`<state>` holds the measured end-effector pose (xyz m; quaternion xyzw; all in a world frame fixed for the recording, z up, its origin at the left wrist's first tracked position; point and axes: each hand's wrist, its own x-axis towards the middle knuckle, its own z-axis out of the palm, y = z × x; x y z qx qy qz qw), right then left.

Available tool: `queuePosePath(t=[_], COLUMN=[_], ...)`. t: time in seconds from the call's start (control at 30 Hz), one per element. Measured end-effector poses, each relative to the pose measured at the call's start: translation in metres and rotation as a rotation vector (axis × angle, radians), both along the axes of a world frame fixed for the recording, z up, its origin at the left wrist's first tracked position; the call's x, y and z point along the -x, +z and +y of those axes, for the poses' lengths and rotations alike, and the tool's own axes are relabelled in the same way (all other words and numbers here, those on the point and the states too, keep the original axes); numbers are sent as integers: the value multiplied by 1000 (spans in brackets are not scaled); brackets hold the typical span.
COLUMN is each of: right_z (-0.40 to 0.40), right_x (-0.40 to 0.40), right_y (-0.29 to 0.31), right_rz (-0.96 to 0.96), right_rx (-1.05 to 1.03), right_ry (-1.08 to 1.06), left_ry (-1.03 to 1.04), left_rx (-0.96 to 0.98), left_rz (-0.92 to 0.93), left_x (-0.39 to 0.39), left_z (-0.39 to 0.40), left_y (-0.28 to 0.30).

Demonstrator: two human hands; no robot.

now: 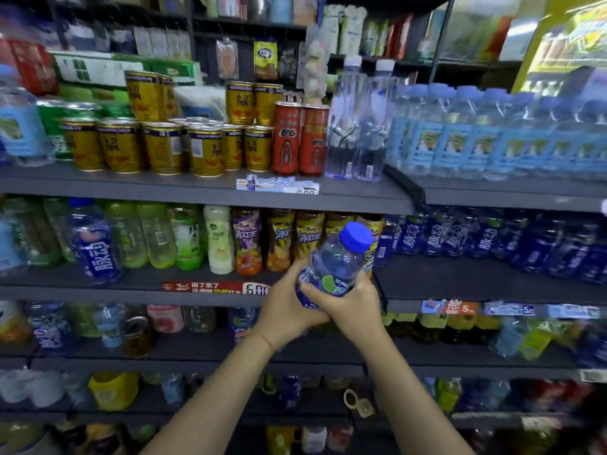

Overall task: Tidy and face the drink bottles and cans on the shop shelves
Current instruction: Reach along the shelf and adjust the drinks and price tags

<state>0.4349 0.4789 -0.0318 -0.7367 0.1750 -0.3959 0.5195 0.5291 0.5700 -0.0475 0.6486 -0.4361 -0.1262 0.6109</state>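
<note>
Both forearms are reaching up; the left hand (289,310) and right hand (353,307) are together gripping a blue-capped bottle (338,261), tilting it in front of the middle shelf (460,277) beside the iced tea bottles (279,239)

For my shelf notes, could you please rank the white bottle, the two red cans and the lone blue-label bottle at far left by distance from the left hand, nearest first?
From the left hand:
1. White bottle, same shelf, up-left.
2. Two red cans, shelf above.
3. Lone blue-label bottle, far left on the middle shelf.
</note>
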Motion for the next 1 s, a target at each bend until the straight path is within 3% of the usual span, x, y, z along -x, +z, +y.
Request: queuePosePath(t=[0.1,0.2,0.3,0.5,0.67,0.9,1.0], right_z=[-56,-124,-194,-301,-349,-372,-368], right_x=[30,60,80,57,17,-6,6], right_y=[-12,-21,-30,-31,-39,-49,-54], right_rz=[-67,-79,-22,178,372,447,381], right_rx=[46,84,68,95,99,124,109], right_ry=[-178,-238,-283,-250,-143,-115,-85], left_ry=[-78,-139,-63,218,350,381,385], left_rx=[-41,-216,-422,-667,-705,-739,-728], left_rz=[-102,-196,-296,-249,-213,-211,-194], left_x=[22,39,55,61,54,55,55], left_z=[-65,-134,-187,-262,-297,-314,-316], left_y=[-1,-4,-7,-8,-1,-7,-8])
